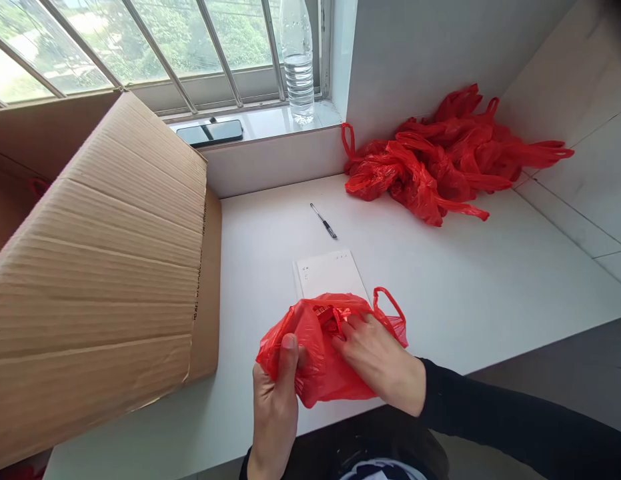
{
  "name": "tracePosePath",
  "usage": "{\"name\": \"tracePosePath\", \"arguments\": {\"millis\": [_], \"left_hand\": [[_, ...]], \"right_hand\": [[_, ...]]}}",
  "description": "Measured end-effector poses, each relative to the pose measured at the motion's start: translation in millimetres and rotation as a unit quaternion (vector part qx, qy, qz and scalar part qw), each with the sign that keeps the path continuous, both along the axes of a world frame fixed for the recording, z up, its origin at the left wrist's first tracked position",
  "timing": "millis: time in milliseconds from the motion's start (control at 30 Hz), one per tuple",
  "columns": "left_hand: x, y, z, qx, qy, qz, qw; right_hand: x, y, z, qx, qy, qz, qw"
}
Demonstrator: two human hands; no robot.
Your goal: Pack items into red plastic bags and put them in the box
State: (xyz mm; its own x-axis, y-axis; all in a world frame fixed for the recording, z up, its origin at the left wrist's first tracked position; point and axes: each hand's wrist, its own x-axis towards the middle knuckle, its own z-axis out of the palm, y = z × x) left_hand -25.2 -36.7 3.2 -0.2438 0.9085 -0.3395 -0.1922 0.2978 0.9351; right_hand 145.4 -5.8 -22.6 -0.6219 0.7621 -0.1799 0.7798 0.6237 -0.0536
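Left hand (276, 407): thumb and fingers pinch the side of a red plastic bag (340, 383), held above the near part of a smooth white table (490, 280). Right hand (377, 353): fingers inside the bag's mouth, at glossy red wrappers (326, 315); whether they grasp one cannot be told. The bag is thin, crinkled and translucent, one looped handle standing beside the right wrist. Just beyond the grip: a flat white notepad (333, 270), partly hidden by the bag, then a slim pen (323, 221). Left of the grip: a ridged brown cardboard box (105, 267), a red loop (39, 187) inside. Far right: a heap of knotted-looking, crumpled red bags (455, 150). Farthest, on the sill: a ribbed clear bottle (299, 83), partly filled.
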Motion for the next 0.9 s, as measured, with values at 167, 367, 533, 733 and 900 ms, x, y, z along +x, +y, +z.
{"name": "tracePosePath", "arguments": {"millis": [167, 367, 533, 733, 900], "left_hand": [[-6.8, -1.4, -1.2, 0.011, -0.005, -0.032, 0.999], [-12.8, 1.6, 12.8, 0.034, 0.1, -0.088, 0.991], [-17.2, 3.9, 24.6, 0.043, 0.221, -0.077, 0.971], [-23.7, 2.3, 55.9, 0.199, 0.096, -0.046, 0.974], [-12.1, 7.5, 86.3, 0.134, -0.04, -0.115, 0.983]], "right_hand": [[33.4, -12.2, 44.6, 0.034, 0.119, -0.013, 0.992], [82.9, -24.0, 81.3, 0.197, 0.317, -0.092, 0.923], [106.0, -21.7, 58.9, 0.077, 0.25, -0.244, 0.934], [105.7, -26.9, 93.2, 0.045, 0.392, -0.242, 0.886], [83.5, -31.6, 132.6, 0.13, 0.483, -0.222, 0.837]]}}
